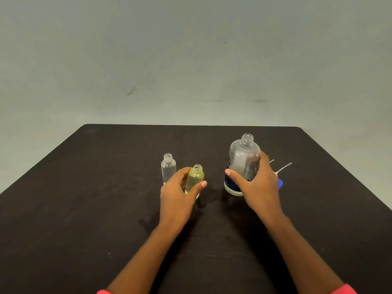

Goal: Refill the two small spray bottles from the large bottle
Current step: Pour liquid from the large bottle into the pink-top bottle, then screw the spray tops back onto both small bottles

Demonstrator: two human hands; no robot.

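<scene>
A large clear bottle (241,160) with a dark blue label stands uncapped on the black table (84,209), right of centre. My right hand (257,185) grips its body, thumb on the front and fingers round the back. A small yellowish spray bottle (194,177), open at the neck, stands upright at the centre with my left hand (178,194) curled round it. Just behind and to the left stands a small clear spray bottle (168,167), uncapped, with clear liquid in it.
Behind my right hand lie loose spray tops: a blue cap (280,183) and white dip tubes (284,167). A small wet patch (209,201) glistens on the table between the bottles. A plain grey wall rises beyond the far edge.
</scene>
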